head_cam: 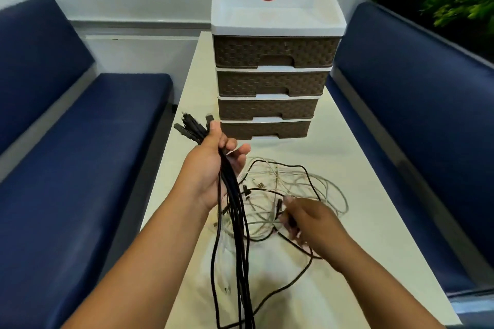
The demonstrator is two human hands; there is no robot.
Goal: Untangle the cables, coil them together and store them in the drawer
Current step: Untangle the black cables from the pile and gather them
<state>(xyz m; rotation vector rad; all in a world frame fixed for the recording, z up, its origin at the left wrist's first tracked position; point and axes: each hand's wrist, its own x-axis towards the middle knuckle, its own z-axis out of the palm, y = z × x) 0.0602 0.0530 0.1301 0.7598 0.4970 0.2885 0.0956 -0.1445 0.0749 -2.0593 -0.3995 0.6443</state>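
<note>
Ahead, drawer unit (272,83) shut; left hand (213,168) grips black cables (235,211), right hand (307,224) pinches plug (278,207).

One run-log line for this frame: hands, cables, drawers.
left hand: gripping black cable bundle, plug ends up | right hand: pinching black plug in tangled pile on table | drawer unit: all drawers shut

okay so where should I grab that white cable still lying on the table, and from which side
Judging by its pose, take the white cable at its outer loop on the right, coming down from above. That arc lies flat and apart from the black cable, whereas its middle is crossed by black strands. The right hand is nearest; the left hand is full with the black bundle.
</note>
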